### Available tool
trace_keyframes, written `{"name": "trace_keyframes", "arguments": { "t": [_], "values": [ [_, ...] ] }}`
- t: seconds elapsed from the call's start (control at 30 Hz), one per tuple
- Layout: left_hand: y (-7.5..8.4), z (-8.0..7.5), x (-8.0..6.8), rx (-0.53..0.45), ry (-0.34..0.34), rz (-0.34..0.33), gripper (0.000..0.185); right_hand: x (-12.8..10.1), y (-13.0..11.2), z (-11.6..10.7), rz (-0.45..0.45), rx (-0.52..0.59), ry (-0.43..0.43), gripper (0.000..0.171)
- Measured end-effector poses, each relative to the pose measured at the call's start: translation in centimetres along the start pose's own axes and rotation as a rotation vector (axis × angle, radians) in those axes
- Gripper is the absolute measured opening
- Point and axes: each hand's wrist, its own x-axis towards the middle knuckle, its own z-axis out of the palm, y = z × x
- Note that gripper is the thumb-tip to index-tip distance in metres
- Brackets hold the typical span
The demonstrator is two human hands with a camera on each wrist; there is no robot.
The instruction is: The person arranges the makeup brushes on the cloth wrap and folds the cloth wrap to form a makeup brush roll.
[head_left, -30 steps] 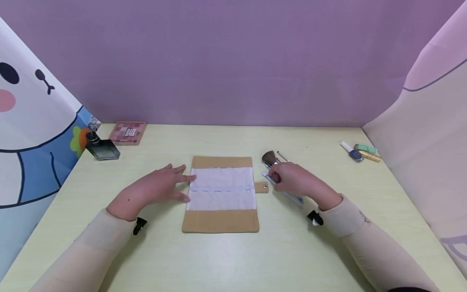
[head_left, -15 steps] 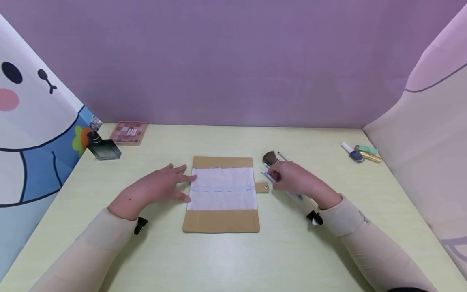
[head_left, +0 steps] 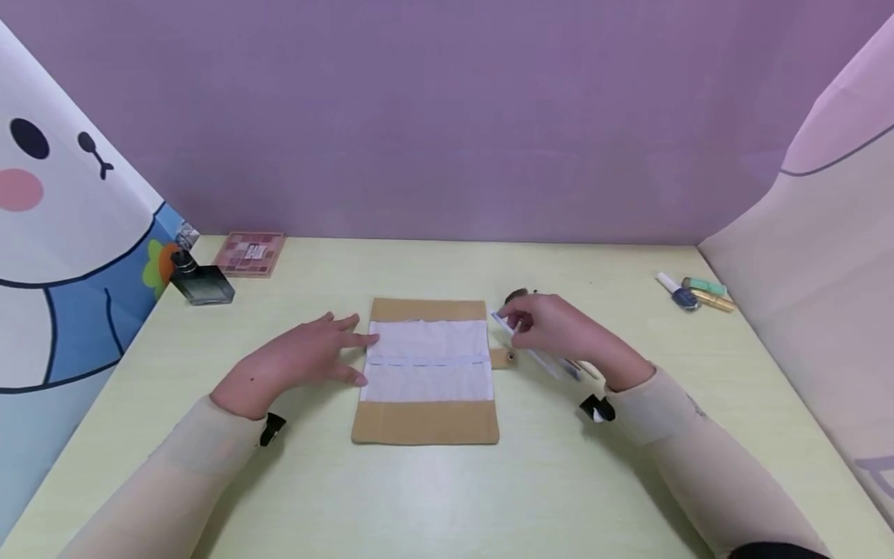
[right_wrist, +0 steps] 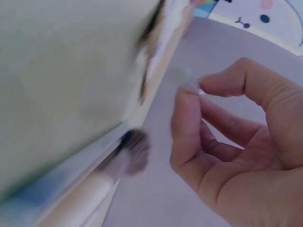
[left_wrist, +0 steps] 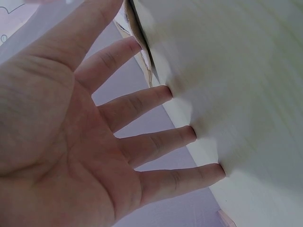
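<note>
**Operator:** Since the earlier frame, what has moved?

**Inspector:** Right hand (head_left: 552, 326) has shifted up and left, toward the upper right corner of the brush roll (head_left: 426, 371). It now covers most of the powder brush (head_left: 517, 296), whose bristle head was fully exposed before. Left hand (head_left: 296, 359) has held its position.

**Operator:** State of the right hand?

**Inspector:** Fingers curled; thumb and forefinger pinch a slim white-handled brush (head_left: 534, 353) near its tip. That tip lies just beside the roll's right edge, above the snap tab (head_left: 500, 358); the handle runs back under the hand toward the wrist. In the right wrist view the pinch is visible, but motion blur hides the detail of the tool.

**Operator:** State of the left hand?

**Inspector:** Fingers straight and spread, palm down on the table (head_left: 447, 497). Fingertips touch the left edge of the roll's white lining. Nothing is held.

**Operator:** Position of the roll?

**Inspector:** Unrolled flat at table centre, between the two hands.

**Operator:** Other items?

**Inspector:** Eyeshadow palette (head_left: 250, 254) and dark glass bottle (head_left: 200, 285) at far left; small cosmetic tubes (head_left: 694, 293) at far right.
</note>
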Motion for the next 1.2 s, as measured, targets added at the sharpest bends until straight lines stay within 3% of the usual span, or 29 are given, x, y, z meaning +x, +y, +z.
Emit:
{"name": "trace_keyframes", "arguments": {
  "t": [0.13,0.4,0.63,1.03,1.2],
  "values": [
    [0.0,-0.1,0.1,-0.005,0.0,-0.004,0.075,1.2,-1.8,0.0,-0.025,0.102,0.035,0.039],
    [-0.1,-0.1,0.4,-0.008,-0.006,-0.013,0.075,5.0,-4.6,0.5,-0.062,0.416,0.058,0.041],
    [0.1,-0.2,0.5,0.001,-0.01,-0.007,0.076,8.4,-6.1,2.3,-0.033,0.682,0.065,0.041],
    [-0.3,0.1,0.5,0.006,-0.014,-0.008,0.074,12.4,-8.9,5.7,0.097,0.81,0.114,0.035],
    [-0.3,0.1,0.5,0.009,-0.009,-0.006,0.074,13.2,-9.3,6.7,0.113,0.792,0.115,0.034]
  ]
}}
